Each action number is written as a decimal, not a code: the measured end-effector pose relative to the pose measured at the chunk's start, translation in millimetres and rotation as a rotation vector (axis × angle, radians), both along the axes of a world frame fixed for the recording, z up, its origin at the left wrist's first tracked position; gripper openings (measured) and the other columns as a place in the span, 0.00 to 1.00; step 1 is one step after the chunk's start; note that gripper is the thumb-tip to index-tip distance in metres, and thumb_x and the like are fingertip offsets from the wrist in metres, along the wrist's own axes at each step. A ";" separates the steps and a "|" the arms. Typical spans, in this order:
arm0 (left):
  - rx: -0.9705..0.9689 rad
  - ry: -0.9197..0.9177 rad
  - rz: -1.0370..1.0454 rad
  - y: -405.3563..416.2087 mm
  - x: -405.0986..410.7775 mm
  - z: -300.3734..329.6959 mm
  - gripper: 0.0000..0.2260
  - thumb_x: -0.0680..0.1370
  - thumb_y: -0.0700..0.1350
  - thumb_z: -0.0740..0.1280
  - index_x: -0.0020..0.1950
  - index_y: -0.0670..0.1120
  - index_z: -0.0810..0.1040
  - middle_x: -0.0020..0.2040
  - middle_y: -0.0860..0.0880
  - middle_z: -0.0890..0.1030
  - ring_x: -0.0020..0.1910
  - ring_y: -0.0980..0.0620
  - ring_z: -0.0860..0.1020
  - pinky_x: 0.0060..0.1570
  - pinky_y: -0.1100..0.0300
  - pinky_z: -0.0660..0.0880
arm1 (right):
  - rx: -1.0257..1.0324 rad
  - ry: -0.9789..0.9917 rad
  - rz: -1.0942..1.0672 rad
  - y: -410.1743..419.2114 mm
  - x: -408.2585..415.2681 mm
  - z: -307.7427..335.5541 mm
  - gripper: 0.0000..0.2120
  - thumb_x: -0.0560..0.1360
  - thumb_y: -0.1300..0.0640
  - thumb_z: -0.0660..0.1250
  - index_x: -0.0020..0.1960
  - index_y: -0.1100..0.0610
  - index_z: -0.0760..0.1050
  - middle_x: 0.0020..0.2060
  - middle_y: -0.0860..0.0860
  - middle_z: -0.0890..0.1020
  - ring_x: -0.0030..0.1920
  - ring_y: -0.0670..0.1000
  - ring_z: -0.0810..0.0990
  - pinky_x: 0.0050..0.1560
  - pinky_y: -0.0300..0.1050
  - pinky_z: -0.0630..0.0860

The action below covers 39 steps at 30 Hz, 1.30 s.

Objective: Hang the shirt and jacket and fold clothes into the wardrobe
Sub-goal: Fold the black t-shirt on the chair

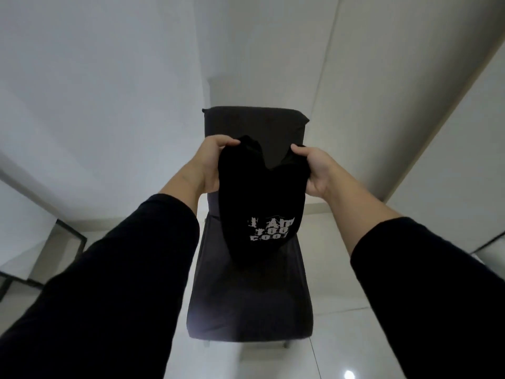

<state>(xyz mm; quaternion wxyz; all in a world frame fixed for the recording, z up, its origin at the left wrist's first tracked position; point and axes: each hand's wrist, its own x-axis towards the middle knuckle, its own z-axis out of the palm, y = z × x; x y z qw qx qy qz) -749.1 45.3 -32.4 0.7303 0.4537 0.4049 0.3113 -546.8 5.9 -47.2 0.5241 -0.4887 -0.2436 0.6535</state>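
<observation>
So closest to the camera were the two long black sleeves (114,283), both arms stretched out forward and up. Going left to right: off at the left edge there was a black-framed glass panel thing (68,236), couldn't tell what exactly. Then the left hand (211,162), fingers curled shut around the top left corner of a black fabric t-shirt with white printed lettering (259,198). The shirt hung bunched between both hands, sagging in the middle at the top so it made kind of a heart shape, with the white print low down on its right side. The lettering was too crumpled to read properly. The right hand (314,170) was clamped on the top right corner the same way, thumb on the near side of the cloth.

Right behind and below the shirt stood a dark grey fabric-covered chair (246,296), backrest facing away from the camera, and the shirt was up in the air above the seat, not touching it as far as I could see. Glossy white tiled floor (341,337) underneath, plain white walls (109,91) around.
</observation>
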 end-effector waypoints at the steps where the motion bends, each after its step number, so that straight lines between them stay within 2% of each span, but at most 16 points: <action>1: -0.023 0.017 0.001 -16.0 -1.7 -13.5 0.09 0.74 0.48 0.62 0.41 0.43 0.77 0.33 0.49 0.79 0.30 0.50 0.80 0.32 0.64 0.76 | -0.033 -0.009 -0.002 -15.7 -0.7 -12.9 0.14 0.80 0.54 0.59 0.53 0.62 0.78 0.45 0.57 0.84 0.41 0.55 0.85 0.44 0.47 0.83; 4: -0.143 0.087 -0.015 -64.2 -5.4 -53.9 0.10 0.74 0.48 0.62 0.40 0.44 0.77 0.35 0.48 0.80 0.33 0.48 0.79 0.37 0.60 0.75 | -0.141 -0.019 0.007 -68.0 -3.0 -52.2 0.14 0.80 0.54 0.59 0.53 0.63 0.77 0.48 0.58 0.83 0.46 0.56 0.82 0.54 0.49 0.80; 9: -0.315 0.156 -0.006 -137.0 -14.0 -125.7 0.09 0.73 0.46 0.62 0.40 0.44 0.79 0.35 0.47 0.81 0.31 0.48 0.80 0.37 0.61 0.74 | -0.296 -0.039 -0.007 -151.5 -10.7 -117.5 0.12 0.80 0.54 0.59 0.49 0.59 0.79 0.42 0.55 0.85 0.43 0.55 0.84 0.47 0.48 0.79; 13: -0.399 0.165 0.021 -173.4 -15.3 -169.5 0.09 0.74 0.45 0.62 0.41 0.42 0.79 0.38 0.45 0.82 0.36 0.46 0.80 0.42 0.57 0.75 | -0.382 -0.012 -0.075 -187.0 -12.7 -162.3 0.10 0.79 0.56 0.61 0.51 0.59 0.78 0.51 0.58 0.83 0.55 0.58 0.81 0.61 0.52 0.74; 15: -0.424 0.155 0.044 -183.3 -13.5 -188.3 0.10 0.74 0.45 0.62 0.41 0.41 0.80 0.37 0.44 0.83 0.36 0.45 0.81 0.42 0.56 0.75 | -0.418 -0.013 -0.081 -196.4 -10.8 -181.2 0.09 0.79 0.56 0.61 0.49 0.60 0.78 0.49 0.58 0.83 0.53 0.58 0.81 0.61 0.53 0.74; 18: -0.472 0.078 0.121 -186.3 -12.1 -213.0 0.11 0.76 0.44 0.60 0.46 0.39 0.79 0.40 0.42 0.82 0.40 0.43 0.80 0.44 0.53 0.75 | -0.448 -0.008 -0.097 -198.4 -5.1 -203.5 0.09 0.80 0.57 0.60 0.48 0.60 0.77 0.45 0.57 0.82 0.48 0.57 0.81 0.54 0.52 0.76; 19: -0.481 0.047 0.143 -183.1 -12.6 -221.1 0.12 0.76 0.43 0.59 0.47 0.38 0.79 0.42 0.41 0.82 0.42 0.43 0.80 0.46 0.53 0.75 | -0.460 -0.012 -0.109 -195.3 -2.7 -211.7 0.09 0.80 0.57 0.60 0.48 0.60 0.77 0.45 0.57 0.82 0.48 0.57 0.81 0.54 0.52 0.76; 22: -0.489 0.016 0.172 -164.8 -10.8 -247.0 0.13 0.78 0.42 0.57 0.50 0.38 0.79 0.45 0.40 0.82 0.44 0.43 0.80 0.47 0.52 0.75 | -0.479 -0.021 -0.133 -174.2 4.5 -237.9 0.10 0.79 0.57 0.61 0.56 0.61 0.77 0.52 0.58 0.82 0.55 0.58 0.80 0.63 0.54 0.73; 24: -0.479 0.035 0.208 -147.5 -5.3 -266.0 0.13 0.79 0.43 0.57 0.51 0.38 0.80 0.47 0.41 0.83 0.46 0.44 0.80 0.48 0.53 0.75 | -0.491 -0.044 -0.145 -152.2 9.9 -258.3 0.12 0.79 0.57 0.61 0.58 0.62 0.77 0.55 0.58 0.82 0.57 0.57 0.80 0.65 0.54 0.72; 27: -0.408 0.090 0.317 -108.7 7.6 -305.5 0.11 0.80 0.44 0.59 0.55 0.41 0.79 0.52 0.42 0.83 0.52 0.44 0.80 0.55 0.51 0.75 | -0.503 -0.100 -0.159 -110.2 16.8 -286.3 0.12 0.79 0.57 0.62 0.58 0.61 0.77 0.55 0.58 0.83 0.55 0.56 0.81 0.62 0.51 0.75; 29: -0.313 0.158 0.397 -76.9 15.4 -336.9 0.10 0.80 0.45 0.61 0.57 0.43 0.76 0.56 0.42 0.81 0.55 0.44 0.79 0.60 0.47 0.74 | -0.504 -0.160 -0.178 -74.7 23.7 -311.0 0.15 0.79 0.54 0.63 0.62 0.59 0.75 0.55 0.56 0.82 0.54 0.55 0.82 0.54 0.49 0.78; 30: -0.274 0.191 0.442 -61.1 17.9 -352.3 0.08 0.80 0.46 0.62 0.56 0.45 0.75 0.57 0.42 0.80 0.57 0.44 0.79 0.61 0.46 0.74 | -0.498 -0.201 -0.179 -56.1 26.5 -322.7 0.18 0.78 0.51 0.65 0.65 0.57 0.72 0.57 0.55 0.81 0.54 0.55 0.82 0.52 0.48 0.78; 32: -0.196 0.247 0.501 -32.3 23.6 -377.7 0.02 0.80 0.47 0.62 0.51 0.49 0.72 0.56 0.44 0.79 0.56 0.45 0.78 0.61 0.46 0.74 | -0.480 -0.286 -0.177 -19.5 34.4 -348.6 0.25 0.75 0.44 0.65 0.69 0.52 0.67 0.60 0.52 0.78 0.56 0.55 0.80 0.54 0.49 0.78; 35: -0.059 0.316 0.530 4.6 32.9 -407.9 0.04 0.81 0.47 0.61 0.51 0.48 0.69 0.48 0.49 0.76 0.50 0.49 0.75 0.56 0.52 0.73 | -0.401 -0.467 -0.155 25.5 41.4 -373.5 0.23 0.79 0.42 0.57 0.71 0.49 0.60 0.62 0.51 0.72 0.59 0.55 0.73 0.62 0.51 0.72; 37: -0.013 0.343 0.545 24.8 38.6 -427.8 0.06 0.81 0.47 0.60 0.55 0.47 0.67 0.46 0.52 0.74 0.48 0.52 0.74 0.52 0.56 0.72 | -0.318 -0.557 -0.154 52.1 48.5 -393.9 0.20 0.81 0.44 0.53 0.70 0.50 0.61 0.60 0.51 0.72 0.56 0.53 0.71 0.60 0.49 0.70; 39: 0.022 0.407 0.566 40.6 43.9 -447.4 0.09 0.81 0.47 0.60 0.58 0.46 0.67 0.45 0.53 0.73 0.45 0.53 0.73 0.47 0.61 0.72 | -0.251 -0.640 -0.169 71.4 52.2 -415.1 0.16 0.82 0.46 0.53 0.65 0.52 0.66 0.54 0.51 0.74 0.52 0.51 0.71 0.53 0.45 0.69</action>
